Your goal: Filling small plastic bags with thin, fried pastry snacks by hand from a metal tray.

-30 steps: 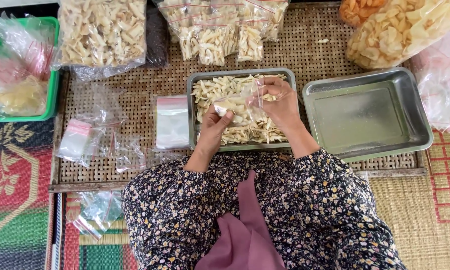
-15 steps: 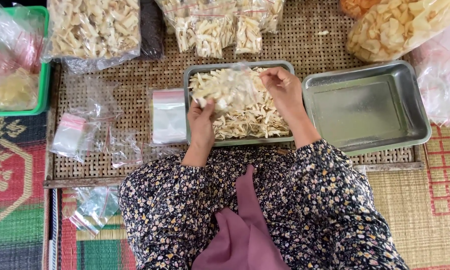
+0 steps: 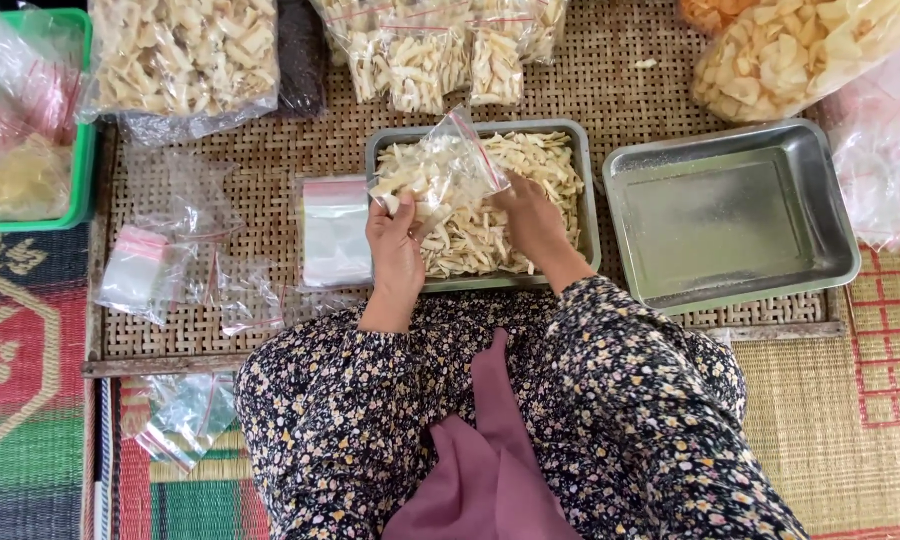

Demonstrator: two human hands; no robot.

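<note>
A seated person in a dark floral-print garment, a mauve cloth falling down the front, works over a low woven-cane surface. The left hand has its fingers clamped on the lower corner of a small clear plastic zip bag with a red seal strip, part-filled with pale snack strips and held tilted just above a rectangular grey metal tray of pale snack strips. The right hand lies just right of the bag, its fingers pressed down into the strips in the tray; whether they are closed on any cannot be told.

Just left of the left-hand fingers, a flat stack of empty clear zip bags with a pink strip rests on the cane, and further left more loose empty clear bags lie scattered. Right of the right hand sits an empty shiny steel tray.

Beyond the fingers, a row of small filled sealed bags lines the far edge. A large clear bag of pale strips lies far left, beside a green plastic basket; a large bag of round yellow crackers fills the far right corner.
</note>
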